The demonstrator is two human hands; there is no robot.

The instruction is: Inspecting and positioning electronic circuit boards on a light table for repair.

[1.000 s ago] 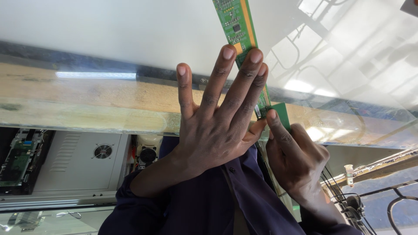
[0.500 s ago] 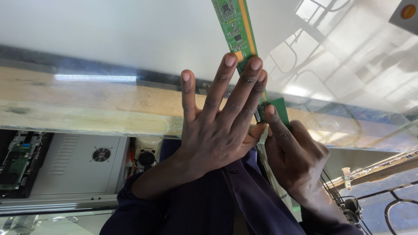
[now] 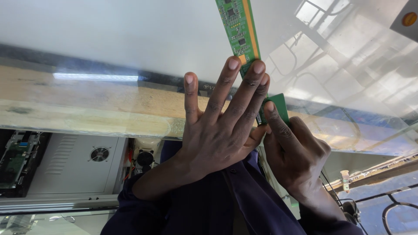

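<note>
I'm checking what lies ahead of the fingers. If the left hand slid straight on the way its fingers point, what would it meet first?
The left hand already has fingertips on the long green circuit board strip; going on, it would likely just run further along it.

board: I see a long, narrow green circuit strip (image 3: 238, 32) with a yellow-orange band down one long edge and small dark chips on its face.
pose: it lies flat on the pale glossy panel (image 3: 109, 30), running from under my fingers to the top of the view.
grip: my left hand (image 3: 217, 130) lies spread flat over its near part; my right hand (image 3: 296, 152) pinches the green end (image 3: 281, 106) just beside it.
</note>
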